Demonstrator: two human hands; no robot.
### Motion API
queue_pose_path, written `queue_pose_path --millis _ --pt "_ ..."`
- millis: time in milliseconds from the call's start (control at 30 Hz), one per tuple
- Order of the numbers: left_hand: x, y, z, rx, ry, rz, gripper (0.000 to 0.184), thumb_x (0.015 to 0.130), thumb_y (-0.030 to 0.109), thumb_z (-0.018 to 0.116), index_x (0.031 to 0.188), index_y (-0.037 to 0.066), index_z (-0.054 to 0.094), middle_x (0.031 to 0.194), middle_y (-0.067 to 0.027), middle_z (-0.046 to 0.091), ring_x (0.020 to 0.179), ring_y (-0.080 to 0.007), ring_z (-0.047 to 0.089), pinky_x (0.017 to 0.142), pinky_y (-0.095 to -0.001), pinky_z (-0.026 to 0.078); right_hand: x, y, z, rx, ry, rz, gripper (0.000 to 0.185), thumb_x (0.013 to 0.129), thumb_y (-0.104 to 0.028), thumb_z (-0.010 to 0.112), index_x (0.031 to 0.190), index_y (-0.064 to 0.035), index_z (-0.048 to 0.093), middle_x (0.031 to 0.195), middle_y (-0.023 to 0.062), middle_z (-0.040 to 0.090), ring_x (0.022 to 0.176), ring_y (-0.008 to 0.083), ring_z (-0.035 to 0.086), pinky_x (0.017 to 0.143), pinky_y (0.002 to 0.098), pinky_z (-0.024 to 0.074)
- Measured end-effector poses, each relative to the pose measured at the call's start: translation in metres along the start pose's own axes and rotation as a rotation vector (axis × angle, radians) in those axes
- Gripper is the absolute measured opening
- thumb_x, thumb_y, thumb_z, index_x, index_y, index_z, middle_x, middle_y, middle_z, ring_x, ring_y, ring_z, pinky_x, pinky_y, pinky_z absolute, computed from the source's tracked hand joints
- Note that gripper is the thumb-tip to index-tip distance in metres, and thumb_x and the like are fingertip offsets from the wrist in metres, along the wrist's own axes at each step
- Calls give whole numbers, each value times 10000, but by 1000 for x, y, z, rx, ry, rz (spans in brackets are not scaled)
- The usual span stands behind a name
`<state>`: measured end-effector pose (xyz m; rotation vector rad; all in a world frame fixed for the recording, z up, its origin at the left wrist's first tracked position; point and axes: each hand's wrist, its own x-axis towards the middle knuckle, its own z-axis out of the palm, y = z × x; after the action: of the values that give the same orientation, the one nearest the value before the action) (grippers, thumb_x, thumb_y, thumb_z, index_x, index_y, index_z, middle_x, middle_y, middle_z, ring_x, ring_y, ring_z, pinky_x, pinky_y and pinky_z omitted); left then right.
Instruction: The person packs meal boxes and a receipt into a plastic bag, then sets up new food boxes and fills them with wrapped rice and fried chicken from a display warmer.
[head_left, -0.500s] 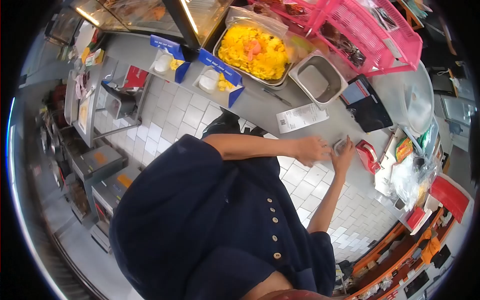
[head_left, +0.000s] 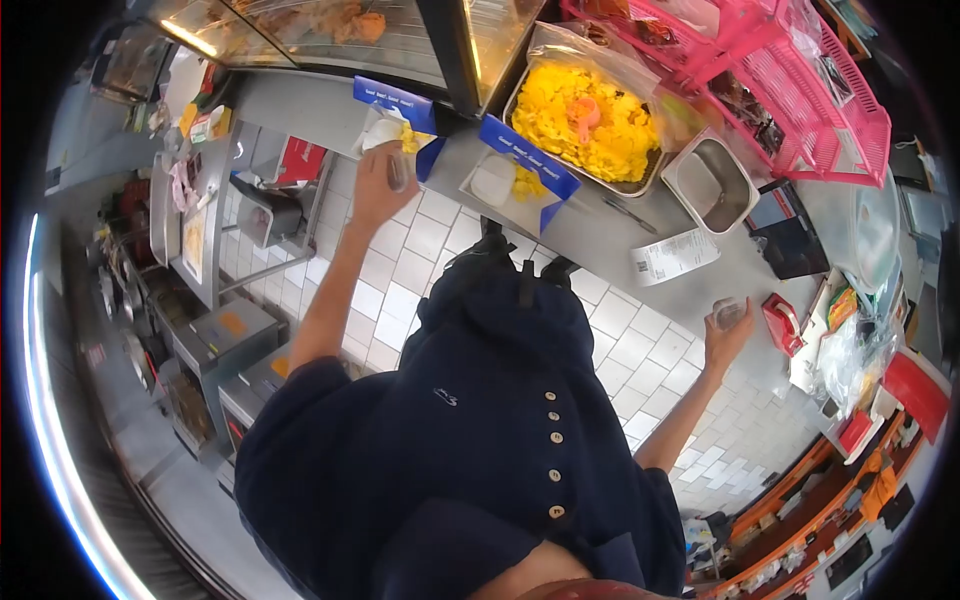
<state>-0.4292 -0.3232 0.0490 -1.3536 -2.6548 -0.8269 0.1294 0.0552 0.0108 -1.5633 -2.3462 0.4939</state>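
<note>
My left hand (head_left: 380, 192) is at the left blue-edged food box (head_left: 393, 100), with its fingers closed around a small clear cup (head_left: 399, 172). That box holds something white and yellow pieces. Off to the right, my right hand (head_left: 727, 338) grips another small clear plastic item (head_left: 729, 313), perhaps a cup or stacked cups, just left of a red object (head_left: 782, 322). Between my hands stands a second blue-edged box (head_left: 515, 178) with similar contents. Behind it, a metal tray of yellow food (head_left: 575, 125) has a pink scoop (head_left: 583, 116) in it.
An empty metal container (head_left: 712, 185), a paper receipt (head_left: 674, 256), a pen (head_left: 630, 215) and a dark tablet (head_left: 786, 230) lie along the counter. Pink baskets (head_left: 815, 110) stand at the back right. A glass display case (head_left: 330, 35) rises behind the boxes.
My hands were together near the receipt. My left hand has moved far left to the left box with a clear cup; my right hand remains at the right with a clear item. The view has shifted.
</note>
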Motion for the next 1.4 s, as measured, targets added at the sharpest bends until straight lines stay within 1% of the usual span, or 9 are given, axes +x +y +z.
queue_pose_path --millis 67,167,333,433,667,767,867,1033,1400 --pt "8 -43 -2 3 -72 -68 572 711 196 766 1233 84 558 1172 -142 605 1132 -356 550 997 -475 432 -21 -53 0 9 77 -11 843 671 -104 781 1433 -36 428 1338 188 498 1280 371 466 1098 443 371" --pt "21 -85 3 86 -200 66 578 715 209 766 1239 98 552 1229 -137 574 1162 -348 536 1013 -469 426 -48 -147 10 163 5 -72 808 684 -95 782 1412 -21 439 1330 171 507 1264 329 492 1100 397 372" --pt "37 -107 14 11 -504 222 583 708 233 773 1237 117 557 1272 -124 545 1209 -334 512 1051 -457 414 -74 -291 72 383 -198 -185 788 687 -93 800 1397 -56 459 1319 161 540 1249 317 519 1083 400 394" --pt "39 -111 15 -17 -562 309 571 721 246 762 1241 122 560 1262 -124 549 1222 -336 505 1070 -450 404 -73 -347 112 503 -288 -180 819 675 -101 813 1403 -72 441 1287 158 570 1204 348 555 1054 415 422" --pt "45 -119 18 -83 -456 407 540 743 250 746 1236 119 570 1240 -121 556 1195 -337 518 1053 -448 410 -53 -356 168 84 -341 -335 853 614 -184 866 1337 -71 428 1282 211 564 1146 444 549 898 496 493" --pt "44 -124 15 -123 -440 405 532 744 259 748 1228 116 579 1240 -118 560 1184 -333 522 1032 -455 419 -43 -360 157 -8 -538 -249 841 653 -213 863 1343 -38 413 1254 236 559 1153 431 549 904 481 500" --pt "47 -107 16 -203 -354 442 516 736 270 749 1203 111 599 1265 -104 563 1176 -329 527 1022 -456 423 -37 -354 160 -26 -484 -379 851 651 -216 860 1345 -30 402 1297 243 523 1160 432 544 900 495 514" --pt "37 -28 19 -276 -522 786 504 708 250 747 1190 151 636 1283 -87 582 1107 -313 553 957 -448 453 -35 -355 161 -56 -457 -442 867 636 -209 863 1341 -14 398 1318 237 497 1189 425 526 932 484 512" --pt "11 -24 59 -160 -663 725 561 686 296 791 1198 135 631 1344 -98 543 1145 -330 533 947 -473 454 -40 -344 169 -353 -472 -451 874 620 -298 882 1346 -48 463 1331 147 543 1278 331 489 937 482 465"
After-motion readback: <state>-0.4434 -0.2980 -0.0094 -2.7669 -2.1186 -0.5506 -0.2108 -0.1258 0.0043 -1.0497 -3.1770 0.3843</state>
